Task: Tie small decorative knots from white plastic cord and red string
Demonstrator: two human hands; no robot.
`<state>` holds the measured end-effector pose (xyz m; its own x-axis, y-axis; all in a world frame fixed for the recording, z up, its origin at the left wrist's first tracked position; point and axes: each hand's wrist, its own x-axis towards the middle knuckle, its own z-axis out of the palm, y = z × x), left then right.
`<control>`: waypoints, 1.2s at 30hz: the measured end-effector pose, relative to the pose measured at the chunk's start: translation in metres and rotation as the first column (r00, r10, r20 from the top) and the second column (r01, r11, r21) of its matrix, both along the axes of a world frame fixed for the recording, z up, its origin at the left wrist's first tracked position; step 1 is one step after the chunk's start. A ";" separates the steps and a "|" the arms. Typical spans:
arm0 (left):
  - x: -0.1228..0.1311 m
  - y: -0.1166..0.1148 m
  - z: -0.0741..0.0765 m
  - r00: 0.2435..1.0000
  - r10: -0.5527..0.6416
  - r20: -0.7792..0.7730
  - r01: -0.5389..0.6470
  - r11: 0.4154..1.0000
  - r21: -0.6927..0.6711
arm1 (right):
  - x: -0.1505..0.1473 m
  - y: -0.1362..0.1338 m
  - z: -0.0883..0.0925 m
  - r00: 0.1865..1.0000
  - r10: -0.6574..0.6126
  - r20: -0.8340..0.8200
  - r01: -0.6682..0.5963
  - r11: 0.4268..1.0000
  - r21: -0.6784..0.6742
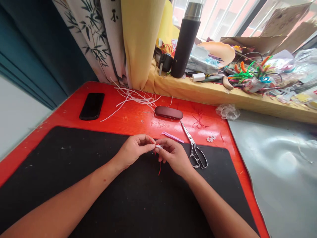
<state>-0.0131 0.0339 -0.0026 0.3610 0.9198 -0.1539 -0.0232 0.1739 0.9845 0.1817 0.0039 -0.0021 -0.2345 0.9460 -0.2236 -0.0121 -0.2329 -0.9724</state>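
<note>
Above the black mat [119, 205] my two hands meet, fingertips nearly touching. My left hand [132, 148] is closed in a pinch on a thin red cord [159, 168], whose loose end dangles below the fingers. Between thumb and forefinger, my right hand [174, 155] pinches a small white piece [158, 146] with the red cord at it; its exact kind is too small to make out. Just right of my right hand lie scissors [193, 145], blades pointing away. Pink tweezers [172, 137] rest behind my right hand.
Behind the mat are a black phone [92, 106], loose white strips [133, 97], a maroon case [168, 112], red cord scraps [198, 120] and small clear beads [211, 138]. A black thermos [185, 43] stands on the cluttered sill. A grey sheet [277, 165] covers the right side.
</note>
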 end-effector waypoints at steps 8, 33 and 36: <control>-0.003 0.002 -0.001 0.997 0.005 0.079 0.002 0.997 -0.083 | 0.001 0.001 0.004 1.000 0.007 -0.001 -0.007 1.000 0.012; 0.001 0.000 0.004 0.945 0.153 0.290 -0.061 0.951 -0.302 | -0.004 0.001 -0.003 0.999 -0.048 -0.021 0.047 0.998 -0.033; 0.001 0.000 0.004 0.940 0.172 0.295 -0.066 0.939 -0.338 | -0.005 0.000 -0.005 0.997 -0.051 -0.058 0.050 0.999 -0.014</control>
<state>-0.0118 0.0341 0.0010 0.3299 0.8799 -0.3419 -0.3634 0.4526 0.8143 0.1770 0.0044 -0.0069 -0.1997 0.9542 -0.2230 -0.0809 -0.2428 -0.9667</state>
